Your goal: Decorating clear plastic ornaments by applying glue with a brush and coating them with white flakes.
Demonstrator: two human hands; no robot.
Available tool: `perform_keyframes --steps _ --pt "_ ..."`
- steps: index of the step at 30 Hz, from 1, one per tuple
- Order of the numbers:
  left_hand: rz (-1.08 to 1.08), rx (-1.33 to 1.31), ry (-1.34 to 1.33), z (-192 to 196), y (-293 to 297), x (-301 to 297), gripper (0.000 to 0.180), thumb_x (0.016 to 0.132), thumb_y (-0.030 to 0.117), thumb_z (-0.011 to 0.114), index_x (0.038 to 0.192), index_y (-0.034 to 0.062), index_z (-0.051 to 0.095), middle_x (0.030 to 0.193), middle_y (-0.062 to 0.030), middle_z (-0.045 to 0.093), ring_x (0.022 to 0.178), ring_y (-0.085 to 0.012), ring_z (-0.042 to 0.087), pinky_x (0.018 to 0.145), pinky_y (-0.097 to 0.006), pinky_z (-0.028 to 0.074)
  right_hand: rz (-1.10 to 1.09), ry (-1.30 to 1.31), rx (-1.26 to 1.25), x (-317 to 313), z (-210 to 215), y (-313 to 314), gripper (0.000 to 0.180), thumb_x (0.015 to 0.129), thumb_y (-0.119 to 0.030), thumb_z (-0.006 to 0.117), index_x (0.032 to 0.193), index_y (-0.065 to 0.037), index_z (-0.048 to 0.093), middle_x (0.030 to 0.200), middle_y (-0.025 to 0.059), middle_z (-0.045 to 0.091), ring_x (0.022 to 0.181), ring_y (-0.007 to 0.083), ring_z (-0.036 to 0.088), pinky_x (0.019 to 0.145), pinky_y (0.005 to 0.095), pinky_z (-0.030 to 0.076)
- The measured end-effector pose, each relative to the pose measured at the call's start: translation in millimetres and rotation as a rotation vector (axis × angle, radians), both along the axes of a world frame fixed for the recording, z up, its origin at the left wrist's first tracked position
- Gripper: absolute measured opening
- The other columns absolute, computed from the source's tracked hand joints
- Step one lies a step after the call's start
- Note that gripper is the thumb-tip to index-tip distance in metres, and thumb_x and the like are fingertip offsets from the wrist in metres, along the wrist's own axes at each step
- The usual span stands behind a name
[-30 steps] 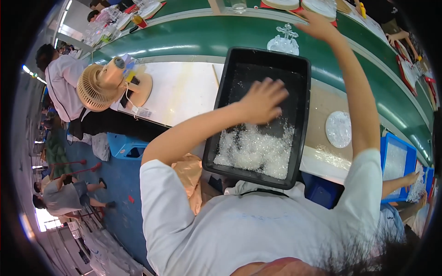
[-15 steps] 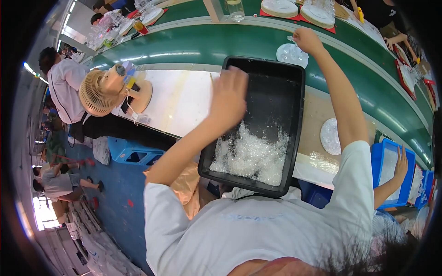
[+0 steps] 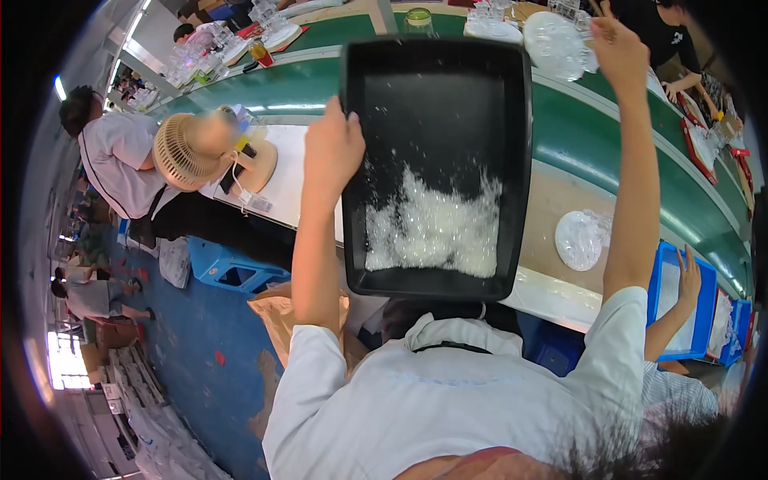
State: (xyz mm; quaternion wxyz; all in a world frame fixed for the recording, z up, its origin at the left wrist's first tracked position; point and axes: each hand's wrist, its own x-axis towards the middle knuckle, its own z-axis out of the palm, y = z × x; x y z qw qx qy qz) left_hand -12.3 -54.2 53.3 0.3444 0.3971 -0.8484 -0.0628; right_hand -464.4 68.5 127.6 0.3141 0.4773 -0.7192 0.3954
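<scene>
Two hands are at work, both raised well above the bench. At the left of the frame a seated person in a white top sits behind a small round desk fan (image 3: 178, 152), well apart from the action. Next comes the left hand (image 3: 332, 152), fingers curled and pressed over the left rim of a black plastic tray (image 3: 436, 88), thumb hidden behind the wall. The tray is tilted up toward the camera in the middle of the frame, and a heap of clear, glittering small parts (image 3: 432, 232) has slid to its lower wall. Further right, the right hand (image 3: 618, 50) is lifted to the upper right, fingers closed around the edge of a clear, round plastic piece (image 3: 556, 44); how firmly it pinches cannot be told.

By my judgement the step in hand is lifting the tray one-handed while the other hand deals with the clear piece. Any next move calls for keeping the tray's low wall beneath the heap, since one grip on one rim leaves it free to swing.

Open room is scarce: the green conveyor belt (image 3: 592, 136) runs behind the tray, a pale bench top carries a round clear disc (image 3: 582, 238) just right of it, and a blue crate (image 3: 680, 300) with another person's hand stands at the right.
</scene>
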Motion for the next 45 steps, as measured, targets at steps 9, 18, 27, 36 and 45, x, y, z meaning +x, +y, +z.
perform_keyframes --steps 9,18,27,36,45 --pt "0.203 -0.216 0.006 8.9 20.0 1.8 0.041 0.095 0.014 0.058 0.127 -0.008 0.048 0.069 -0.0277 0.065 0.067 -0.0448 0.066 0.062 -0.052 0.052 -0.188 -0.036 -0.031 31.6 27.2 58.7 0.031 0.096 -0.038 0.061 0.113 -0.016 0.072 0.088 0.0113 0.074 0.083 0.0274 0.073 0.076 0.0363 0.054" --pt "0.248 -0.123 0.013 1.7 12.2 3.0 0.045 0.095 0.012 0.057 0.132 -0.0085 0.044 0.065 -0.0249 0.064 0.063 -0.0427 0.066 0.059 -0.049 0.052 -0.107 -0.056 -0.044 58.1 14.5 66.5 0.031 0.096 -0.037 0.062 0.114 -0.015 0.072 0.077 0.0082 0.069 0.069 0.0183 0.066 0.069 0.0336 0.05" --pt "0.271 -0.095 -0.051 -11.8 7.2 4.1 0.045 0.094 0.014 0.058 0.13 -0.009 0.046 0.064 -0.0236 0.064 0.061 -0.041 0.066 0.058 -0.047 0.053 -0.092 -0.103 -0.097 139.2 31.1 86.9 0.021 0.092 -0.026 0.068 0.108 -0.013 0.074 0.074 0.0097 0.069 0.06 0.0183 0.064 0.06 0.0299 0.048" --pt "0.352 -0.385 -0.223 28.3 22.2 -19.2 0.04 0.087 0.014 0.06 0.121 -0.0069 0.054 0.064 -0.0198 0.066 0.062 -0.0386 0.069 0.055 -0.046 0.056 0.327 0.01 -0.033 217.3 -8.9 69.6 0.016 0.089 -0.011 0.073 0.105 -0.009 0.075 0.063 0.002 0.059 0.053 0.0052 0.048 0.051 0.0209 0.039" --pt "0.277 -0.409 -0.408 76.5 38.6 -52.4 0.031 0.083 0.011 0.059 0.109 -0.004 0.064 0.071 -0.0171 0.069 0.066 -0.0348 0.071 0.06 -0.043 0.057 0.337 -0.008 -0.035 226.3 -46.5 65.0 0.02 0.084 -0.001 0.069 0.103 -0.008 0.074 0.076 0.0102 0.07 0.058 0.015 0.063 0.056 0.0253 0.048"
